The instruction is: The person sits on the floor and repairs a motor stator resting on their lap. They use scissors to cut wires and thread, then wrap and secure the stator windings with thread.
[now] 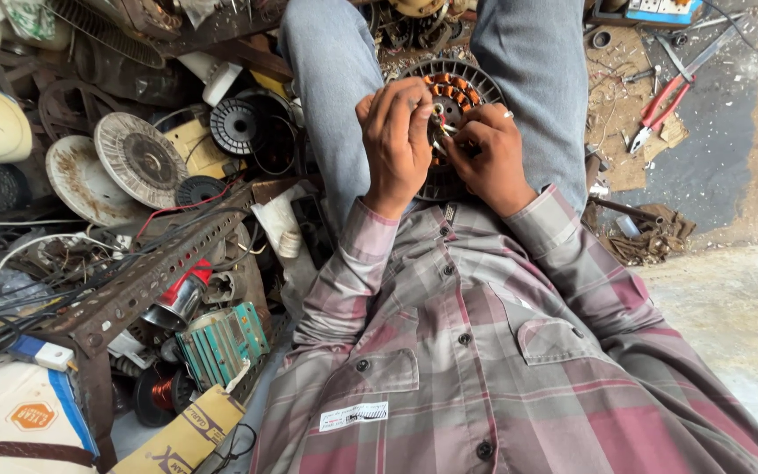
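Motor winding (454, 95) rests in lap between jeans-clad legs: round dark core, copper coils in ring.

Left hand (394, 140) at core's left edge, fingers pinched shut on thin wire ends (441, 119) near centre. Right hand (489, 156) just right of it, fingertips closed on same wire bundle.

Progress, as judged: coils already wound and seated round core; loose lead ends not yet joined or tucked, so finishing work is left.

Red-handled pliers (664, 104) on floor, well right of core, untouched. Rusty scrap heap (125, 167) well left of core.

Single head view, steeply downward, close over lap
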`<state>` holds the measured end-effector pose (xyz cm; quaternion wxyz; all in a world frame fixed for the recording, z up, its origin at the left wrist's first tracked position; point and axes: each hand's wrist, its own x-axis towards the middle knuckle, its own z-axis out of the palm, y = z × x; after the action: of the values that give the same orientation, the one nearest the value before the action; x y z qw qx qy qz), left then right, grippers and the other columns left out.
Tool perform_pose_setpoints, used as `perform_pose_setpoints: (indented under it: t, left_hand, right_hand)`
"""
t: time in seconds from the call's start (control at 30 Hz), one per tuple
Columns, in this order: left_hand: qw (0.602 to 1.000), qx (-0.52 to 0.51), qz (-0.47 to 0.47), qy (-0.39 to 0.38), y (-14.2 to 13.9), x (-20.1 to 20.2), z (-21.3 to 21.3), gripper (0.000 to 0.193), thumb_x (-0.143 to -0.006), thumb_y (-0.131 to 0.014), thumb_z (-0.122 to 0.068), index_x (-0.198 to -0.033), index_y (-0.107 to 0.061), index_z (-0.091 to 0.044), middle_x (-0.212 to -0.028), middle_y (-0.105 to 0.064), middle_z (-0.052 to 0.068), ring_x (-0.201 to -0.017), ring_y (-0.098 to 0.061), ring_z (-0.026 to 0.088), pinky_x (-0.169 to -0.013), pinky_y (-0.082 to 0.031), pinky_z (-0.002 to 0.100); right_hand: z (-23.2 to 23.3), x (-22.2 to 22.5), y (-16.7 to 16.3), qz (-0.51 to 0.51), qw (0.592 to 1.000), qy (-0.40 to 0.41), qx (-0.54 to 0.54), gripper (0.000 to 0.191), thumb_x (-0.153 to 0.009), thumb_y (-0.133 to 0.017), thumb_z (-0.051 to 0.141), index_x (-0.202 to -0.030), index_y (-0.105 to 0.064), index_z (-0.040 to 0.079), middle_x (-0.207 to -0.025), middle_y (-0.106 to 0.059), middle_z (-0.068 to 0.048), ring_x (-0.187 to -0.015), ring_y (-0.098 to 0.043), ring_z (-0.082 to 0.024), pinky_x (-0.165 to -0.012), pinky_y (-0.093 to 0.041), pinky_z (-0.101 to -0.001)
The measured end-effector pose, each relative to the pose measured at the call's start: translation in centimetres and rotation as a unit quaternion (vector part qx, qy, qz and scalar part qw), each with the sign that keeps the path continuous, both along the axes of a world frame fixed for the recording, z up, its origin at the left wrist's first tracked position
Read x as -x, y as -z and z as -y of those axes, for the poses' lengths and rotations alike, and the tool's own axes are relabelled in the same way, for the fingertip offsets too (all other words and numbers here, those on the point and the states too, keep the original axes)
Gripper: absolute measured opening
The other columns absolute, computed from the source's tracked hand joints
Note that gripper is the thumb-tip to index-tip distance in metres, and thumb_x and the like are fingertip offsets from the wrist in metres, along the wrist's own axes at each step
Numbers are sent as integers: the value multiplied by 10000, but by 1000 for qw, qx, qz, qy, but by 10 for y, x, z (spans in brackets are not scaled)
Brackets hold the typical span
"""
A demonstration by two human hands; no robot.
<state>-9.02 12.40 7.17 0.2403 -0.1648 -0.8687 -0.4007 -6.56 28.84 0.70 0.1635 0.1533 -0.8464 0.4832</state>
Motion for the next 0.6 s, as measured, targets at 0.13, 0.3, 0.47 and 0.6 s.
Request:
perform_pose_setpoints:
  t: [0.13, 0.3, 0.47, 0.6]
  left_hand:
    - [1000, -20, -17, 2, -3, 0, 3, 218, -1128, -497, -249, -1031, -597, -81, -1062, -658, 17, -985, -648, 194, -968, -392, 374]
    - [994, -101, 44, 25, -5, -4, 7, 207, -1130, -513, -227, -1023, -589, -67, -1039, -643, 34, -949, -637, 195, -940, -469, 345]
    - [991, -120, 40, 33, -8, -5, 6, 202, -1120, -530, -219, -1009, -584, -59, -1027, -639, 34, -936, -632, 195, -941, -474, 335]
    - [993, -107, 33, 31, -8, -6, 7, 200, -1118, -525, -211, -1005, -587, -58, -1024, -644, 36, -937, -632, 191, -942, -463, 349]
  right_hand:
    - [1, 1, 0, 10, 1000, 22, -1, 277, -816, -894, 68, -813, -618, 33, -987, -638, -120, -902, -593, -316, -766, -479, -415]
    - [0, 1, -3, 16, 1000, 21, -10, 296, -822, -909, 79, -828, -617, 31, -927, -599, -117, -868, -568, -323, -745, -465, -426]
    - [-2, -1, -9, 14, 1000, -13, -19, 208, -813, -868, 51, -914, -686, 35, -994, -640, -114, -918, -604, -313, -787, -497, -411]
    - [-3, -2, -11, 21, 1000, -7, -10, 174, -827, -844, 12, -905, -689, 27, -1014, -656, -115, -939, -622, -318, -809, -506, -405]
